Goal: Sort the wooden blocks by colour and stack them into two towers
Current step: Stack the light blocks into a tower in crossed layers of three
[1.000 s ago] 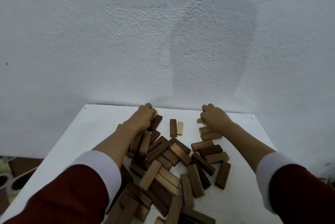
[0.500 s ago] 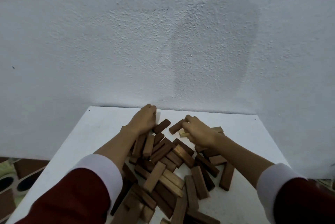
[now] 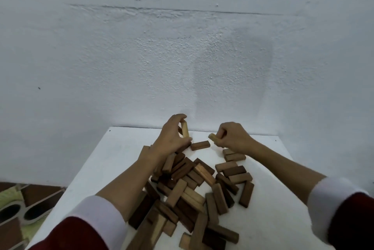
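Above the heaped pile (image 3: 188, 193), left hand (image 3: 171, 138) pinches one pale block (image 3: 184, 130); right hand (image 3: 230, 135) grips another (image 3: 213, 137)

A white table (image 3: 113, 160) was seen in the lower middle of the frame, its far edge set against a white wall. A loose heap of wooden blocks (image 3: 188, 191), dark and light brown mixed, was spread over its centre and down to the bottom edge of the frame. One dark block (image 3: 200, 145) was laid apart near the far edge, and a few more (image 3: 234, 165) were scattered to the right of the heap. Bare white surface was left at the upper left corner.
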A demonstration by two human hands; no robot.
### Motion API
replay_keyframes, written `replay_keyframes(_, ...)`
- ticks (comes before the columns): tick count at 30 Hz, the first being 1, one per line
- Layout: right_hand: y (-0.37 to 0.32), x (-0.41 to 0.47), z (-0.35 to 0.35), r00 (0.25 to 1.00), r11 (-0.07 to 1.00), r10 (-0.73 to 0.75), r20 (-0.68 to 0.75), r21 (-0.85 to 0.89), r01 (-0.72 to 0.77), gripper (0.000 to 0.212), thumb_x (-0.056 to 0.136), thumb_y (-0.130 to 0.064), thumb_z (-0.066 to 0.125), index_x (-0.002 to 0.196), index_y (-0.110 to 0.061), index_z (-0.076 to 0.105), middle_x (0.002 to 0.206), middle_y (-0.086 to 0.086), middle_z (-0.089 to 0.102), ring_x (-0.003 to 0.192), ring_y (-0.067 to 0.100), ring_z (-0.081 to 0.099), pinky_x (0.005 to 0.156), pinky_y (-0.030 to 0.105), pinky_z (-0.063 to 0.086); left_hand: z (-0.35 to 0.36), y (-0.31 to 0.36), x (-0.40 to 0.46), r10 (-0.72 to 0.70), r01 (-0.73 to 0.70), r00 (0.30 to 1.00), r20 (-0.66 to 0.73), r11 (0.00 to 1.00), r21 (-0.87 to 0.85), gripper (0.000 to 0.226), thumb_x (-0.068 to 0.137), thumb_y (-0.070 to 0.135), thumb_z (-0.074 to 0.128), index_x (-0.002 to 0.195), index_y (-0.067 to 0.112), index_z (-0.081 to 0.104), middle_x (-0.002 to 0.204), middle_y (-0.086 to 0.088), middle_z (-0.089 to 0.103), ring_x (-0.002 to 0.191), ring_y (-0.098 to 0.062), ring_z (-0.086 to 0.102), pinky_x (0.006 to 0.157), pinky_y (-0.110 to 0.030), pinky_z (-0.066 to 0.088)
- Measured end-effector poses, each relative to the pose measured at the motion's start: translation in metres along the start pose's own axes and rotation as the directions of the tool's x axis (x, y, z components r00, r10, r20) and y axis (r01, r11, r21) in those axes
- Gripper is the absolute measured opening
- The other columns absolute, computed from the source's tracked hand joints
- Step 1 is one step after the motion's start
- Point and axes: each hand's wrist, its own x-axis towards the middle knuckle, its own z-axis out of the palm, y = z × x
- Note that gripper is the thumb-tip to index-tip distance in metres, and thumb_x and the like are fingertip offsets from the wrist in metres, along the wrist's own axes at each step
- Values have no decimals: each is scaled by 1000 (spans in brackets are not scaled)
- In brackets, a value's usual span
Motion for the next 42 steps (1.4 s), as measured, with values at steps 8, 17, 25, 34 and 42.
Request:
replay_keyframes(8, -85, -73, -49, 986, 863, 140, 95, 477, -169, 13, 77, 6, 68, 69, -1, 61, 79, 13, 64, 72, 21, 64, 73, 29, 58, -20, 82, -71, 107, -120, 992, -73, 969, -217, 73, 71, 9, 80, 133, 24, 44, 119, 8, 52, 86, 1, 56, 65, -15, 49)
replay_keyframes(17, -144, -152, -46, 984, 790, 128, 127, 586, -178, 13, 79, 9, 65, 71, 1, 59, 80, 15, 67, 72, 22, 67, 59, 24, 57, -46, 118, -153, 168, -198, 976, -141, 950, -242, 73, 70, 5, 80, 132, 25, 46, 115, 11, 55, 89, 3, 55, 70, -10, 47)
replay_keyframes(25, -152, -202, 6, 967, 766, 211, 141, 591, -253, 23, 78, 8, 67, 62, -4, 55, 71, 12, 61, 66, 22, 64, 62, 29, 58, -53, 98, -221, 205, -218, 975, -90, 960, -174, 80, 71, 6, 80, 134, 33, 39, 116, 23, 53, 96, 9, 56, 79, -9, 44)
replay_keyframes(34, -130, -237, 125, 971, 970, 227, -72, 108, -219, 13, 89, -9, 58, 78, -12, 52, 82, 3, 52, 78, 16, 49, 62, 22, 36, -24, 15, -294, -29, 35, 998, 52, 994, -102, 80, 71, 5, 79, 140, 15, 39, 103, 10, 57, 75, 9, 54, 64, -8, 41)
replay_keyframes(42, -82, -254, 188, 937, 953, 304, -169, 63, -298, 26, 93, -13, 54, 118, -7, 53, 109, 10, 59, 104, 26, 54, 85, 39, 47, -6, -14, -304, -100, 101, 993, 70, 995, -10, 80, 70, 21, 79, 139, 30, 38, 115, 14, 52, 114, -2, 45, 96, -26, 41)
